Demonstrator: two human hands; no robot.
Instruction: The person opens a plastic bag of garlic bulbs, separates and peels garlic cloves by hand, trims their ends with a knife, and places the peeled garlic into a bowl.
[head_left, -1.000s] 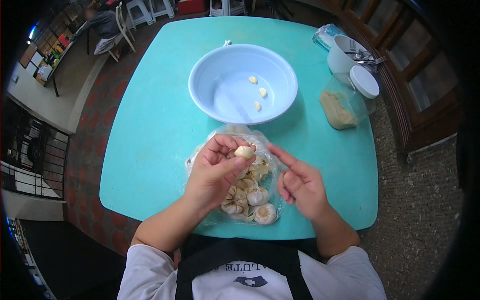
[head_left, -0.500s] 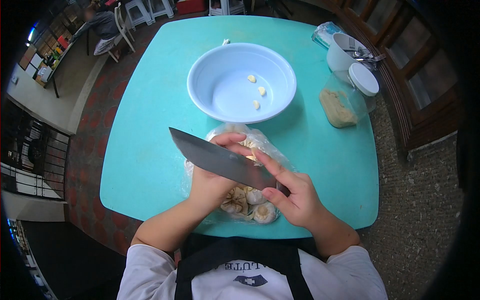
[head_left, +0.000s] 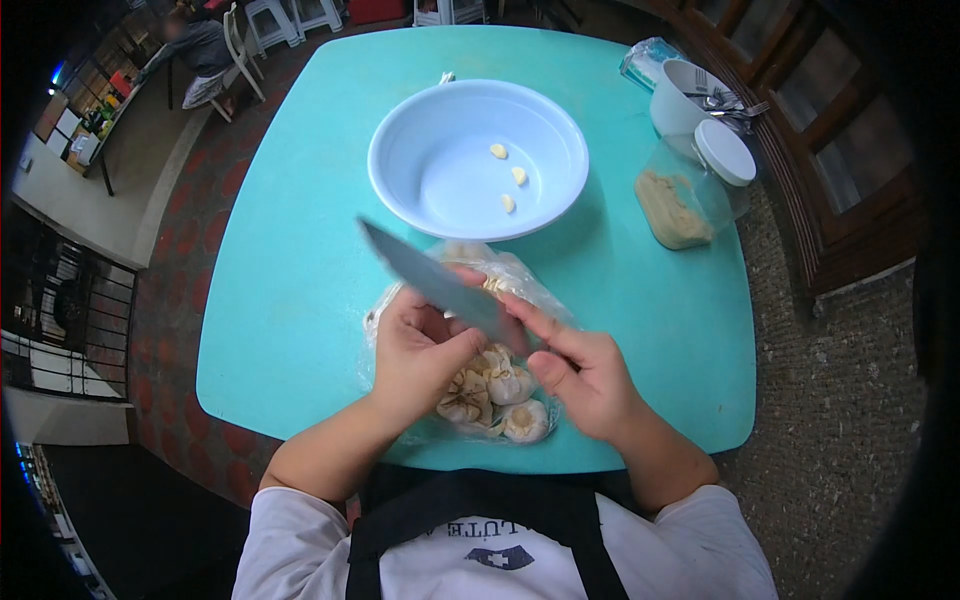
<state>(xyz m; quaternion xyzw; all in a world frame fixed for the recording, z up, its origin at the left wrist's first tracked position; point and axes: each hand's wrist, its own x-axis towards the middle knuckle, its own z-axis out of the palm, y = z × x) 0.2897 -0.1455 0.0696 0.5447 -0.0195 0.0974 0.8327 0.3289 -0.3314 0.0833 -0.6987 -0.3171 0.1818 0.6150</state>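
Note:
My right hand [head_left: 585, 385] is closed on a kitchen knife [head_left: 445, 290]. Its broad blade points up and to the left, passing over my left hand. Fingers curled, my left hand [head_left: 420, 345] sits under the blade, and the blade hides what it pinches. Beneath both hands lies a clear plastic bag [head_left: 535, 285] with several garlic bulbs [head_left: 525, 421] in and on it. Just beyond, a pale blue basin [head_left: 430, 190] holds three peeled garlic cloves [head_left: 519, 176], lying apart on its right side.
The turquoise table [head_left: 290, 250] carries a clear jar [head_left: 675, 210] with a white lid and tan contents at the right. Behind it stand a white tub [head_left: 680, 95] of forks and a plastic packet [head_left: 648, 62]. A seated person [head_left: 205, 60] is far left.
The knife has swung to a steeper angle, its tip higher. My left hand has turned, its thumb now showing below the blade. The cloves in the basin stay as they were.

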